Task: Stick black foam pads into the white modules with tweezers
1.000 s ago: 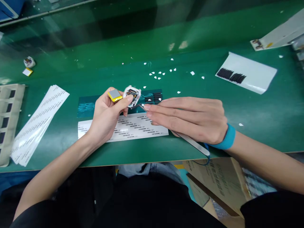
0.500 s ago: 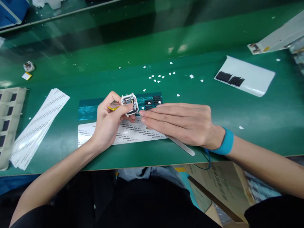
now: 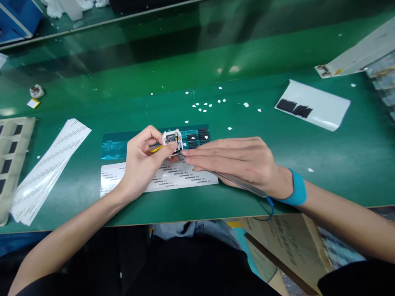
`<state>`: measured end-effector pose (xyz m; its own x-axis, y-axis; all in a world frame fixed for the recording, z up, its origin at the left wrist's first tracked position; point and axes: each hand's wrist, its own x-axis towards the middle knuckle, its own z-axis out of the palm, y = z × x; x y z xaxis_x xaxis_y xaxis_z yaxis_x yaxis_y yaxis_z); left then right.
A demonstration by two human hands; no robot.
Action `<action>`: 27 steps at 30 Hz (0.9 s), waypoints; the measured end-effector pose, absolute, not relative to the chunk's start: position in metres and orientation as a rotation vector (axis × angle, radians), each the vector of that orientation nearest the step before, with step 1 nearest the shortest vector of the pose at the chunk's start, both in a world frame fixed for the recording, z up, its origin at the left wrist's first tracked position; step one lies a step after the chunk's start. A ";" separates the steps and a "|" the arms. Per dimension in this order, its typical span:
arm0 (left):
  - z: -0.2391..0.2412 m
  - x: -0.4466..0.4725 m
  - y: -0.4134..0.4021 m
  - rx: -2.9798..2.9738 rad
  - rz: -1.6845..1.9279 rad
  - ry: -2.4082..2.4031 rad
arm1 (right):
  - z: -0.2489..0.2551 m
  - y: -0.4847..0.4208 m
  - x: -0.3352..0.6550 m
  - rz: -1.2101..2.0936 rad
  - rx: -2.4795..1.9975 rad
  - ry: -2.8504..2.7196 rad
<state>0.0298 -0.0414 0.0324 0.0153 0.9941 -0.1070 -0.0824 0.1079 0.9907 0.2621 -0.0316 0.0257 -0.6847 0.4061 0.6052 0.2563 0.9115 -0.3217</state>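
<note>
Left hand [image 3: 143, 158] is closed on the case [image 3: 172, 139], thumb pressed over its near part and fingers behind; a yellow cell [image 3: 156, 150], seen edge-on, sits between case and palm. Right hand [image 3: 240, 158] has its fingers together, nearly straight, pinching a metal tool [image 3: 248, 188]; the tool's tip is at the case's lower edge, contact not determinable. Work surface is a green bench [image 3: 262, 131], glossy, reflecting light towards the rear. Case is held above a teal film [image 3: 114, 144] bearing black strips [image 3: 203, 135]; a printed sheet [image 3: 160, 176] lies nearer the bench edge. White tabs [image 3: 230, 128] are scattered beyond. At left: fanned labels [image 3: 51, 168], a compartment tray [image 3: 29, 131] and, behind, a second case [image 3: 36, 91] beside a second cell [image 3: 33, 103]. At right: a white card [image 3: 330, 102] with black pieces [image 3: 294, 107]. A blue box [image 3: 18, 18] stands at the rear left; a carton [image 3: 286, 242] is below the bench. Case is white, squarish with rounded corners, open-faced, with small circuit parts exposed.
</note>
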 end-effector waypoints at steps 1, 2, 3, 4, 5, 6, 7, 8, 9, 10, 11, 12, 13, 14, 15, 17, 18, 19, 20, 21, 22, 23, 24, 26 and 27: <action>0.032 0.030 -0.042 1.086 1.174 1.208 | 0.026 -0.031 0.261 0.284 -0.475 -2.341; 0.031 0.030 -0.042 1.083 1.182 1.225 | 0.026 -0.031 0.260 0.291 -0.483 -2.321; 0.031 0.030 -0.042 1.069 1.183 1.238 | 0.027 -0.031 0.259 0.299 -0.489 -2.304; 0.031 0.030 -0.042 1.048 1.177 1.245 | 0.028 -0.031 0.258 0.307 -0.491 -2.288; 0.031 0.031 -0.042 1.027 1.176 1.246 | 0.030 -0.031 0.257 0.314 -0.495 -2.274; 0.032 0.031 -0.042 1.011 1.177 1.243 | 0.031 -0.032 0.257 0.319 -0.500 -2.260; 0.032 0.032 -0.042 1.000 1.178 1.240 | 0.031 -0.032 0.257 0.320 -0.505 -2.248; 0.033 0.032 -0.043 0.994 1.181 1.237 | 0.031 -0.032 0.258 0.316 -0.512 -2.239; 0.034 0.032 -0.043 0.990 1.183 1.237 | 0.031 -0.031 0.258 0.313 -0.517 -2.236; 0.035 0.033 -0.043 0.987 1.180 1.239 | 0.030 -0.031 0.259 0.314 -0.520 -2.238; 0.036 0.033 -0.043 0.986 1.175 1.240 | 0.029 -0.031 0.259 0.322 -0.515 -2.240; 0.036 0.033 -0.043 0.985 1.171 1.240 | 0.028 -0.030 0.260 0.338 -0.504 -2.245; 0.036 0.033 -0.043 0.984 1.171 1.238 | 0.028 -0.030 0.260 0.353 -0.491 -2.251; 0.036 0.033 -0.043 0.982 1.170 1.236 | 0.027 -0.029 0.260 0.364 -0.481 -2.257; 0.035 0.033 -0.042 0.980 1.169 1.235 | 0.027 -0.029 0.260 0.367 -0.476 -2.260; 0.034 0.032 -0.041 0.975 1.171 1.239 | 0.027 -0.029 0.260 0.364 -0.486 -2.260; 0.033 0.032 -0.040 0.974 1.171 1.242 | 0.027 -0.030 0.260 0.365 -0.495 -2.252; 0.032 0.032 -0.040 0.975 1.168 1.243 | 0.027 -0.030 0.260 0.376 -0.503 -2.245; 0.032 0.032 -0.040 0.975 1.167 1.244 | 0.027 -0.030 0.260 0.401 -0.510 -2.238; 0.032 0.032 -0.040 0.976 1.165 1.244 | 0.026 -0.031 0.260 0.430 -0.519 -2.228; 0.033 0.033 -0.041 0.975 1.163 1.245 | 0.026 -0.030 0.260 0.454 -0.537 -2.208; 0.034 0.033 -0.041 0.974 1.159 1.250 | 0.026 -0.029 0.260 0.470 -0.562 -2.177; 0.035 0.033 -0.041 0.976 1.156 1.256 | 0.025 -0.028 0.260 0.467 -0.590 -2.137; 0.037 0.030 -0.036 1.015 1.160 1.274 | 0.025 -0.024 0.261 0.390 -0.638 -2.067; 0.037 0.027 -0.029 1.059 1.169 1.287 | 0.024 -0.021 0.263 0.323 -0.650 -2.059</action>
